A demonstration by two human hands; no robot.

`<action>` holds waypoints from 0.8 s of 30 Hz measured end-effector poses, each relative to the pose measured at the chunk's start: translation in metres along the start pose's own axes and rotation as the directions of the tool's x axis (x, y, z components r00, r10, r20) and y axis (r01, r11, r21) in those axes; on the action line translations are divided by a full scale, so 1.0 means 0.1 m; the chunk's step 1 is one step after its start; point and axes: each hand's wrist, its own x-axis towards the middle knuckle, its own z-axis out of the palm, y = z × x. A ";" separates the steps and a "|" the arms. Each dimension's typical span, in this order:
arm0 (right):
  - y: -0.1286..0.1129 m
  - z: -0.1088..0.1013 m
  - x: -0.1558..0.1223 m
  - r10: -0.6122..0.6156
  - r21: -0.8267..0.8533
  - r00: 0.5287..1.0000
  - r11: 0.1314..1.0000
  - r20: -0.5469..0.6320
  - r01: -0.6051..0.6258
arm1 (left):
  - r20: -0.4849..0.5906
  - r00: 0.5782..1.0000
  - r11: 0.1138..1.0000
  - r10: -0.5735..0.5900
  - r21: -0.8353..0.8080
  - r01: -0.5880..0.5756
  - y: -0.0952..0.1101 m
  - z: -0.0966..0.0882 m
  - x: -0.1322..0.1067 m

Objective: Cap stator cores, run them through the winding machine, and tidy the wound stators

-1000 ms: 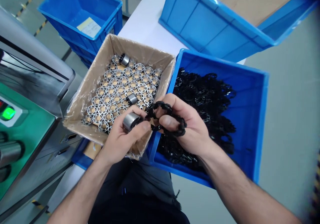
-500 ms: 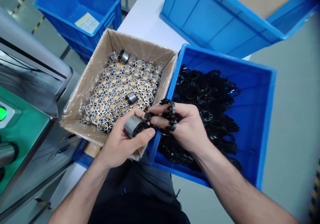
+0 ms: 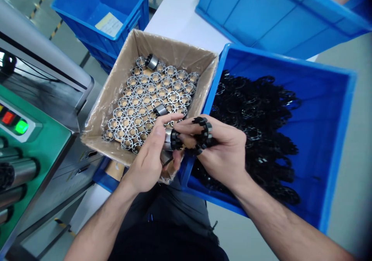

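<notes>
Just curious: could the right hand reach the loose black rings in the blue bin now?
Probably yes: the right hand hangs over the open bin, rings heaped just beyond, nothing between.

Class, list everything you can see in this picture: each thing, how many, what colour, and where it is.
cardboard box: one, brown, plastic-lined, centre
metal rings: dozens, silver, in rows inside the box
near crate: one, blue, right of the box
black rings: a heap, black, in the near crate
left crate: one, blue, far left
paper slip: one, pale, in the left crate
back crate: one, blue, top right
table: one, white, behind the box
machine: one, grey and green, left edge
left hand: grip on one metal ring
right hand: black rings around its fingers
</notes>
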 end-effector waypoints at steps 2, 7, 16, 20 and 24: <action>0.00 0.01 -0.01 -0.060 -0.046 0.998 0.997 -0.008 0.059 | -0.016 1.000 1.000 0.009 0.029 -0.009 -0.01 0.00 0.00; 0.01 0.05 -0.06 -0.136 -0.097 0.990 0.986 -0.033 0.133 | -0.050 0.999 0.998 0.011 0.057 -0.008 -0.03 -0.01 0.00; -0.09 -0.01 -0.04 -0.059 -0.122 0.998 0.991 0.008 0.060 | -0.021 0.999 0.999 0.043 0.021 -0.042 0.00 -0.01 0.03; -0.12 -0.16 -0.06 0.109 0.057 0.987 0.992 0.121 -0.116 | -0.189 0.973 0.991 0.130 -0.017 -0.135 0.04 -0.02 0.13; -0.11 -0.22 -0.06 0.201 0.203 0.963 0.950 0.181 -0.236 | -0.319 0.944 0.993 0.089 -0.047 -0.109 0.07 -0.04 0.17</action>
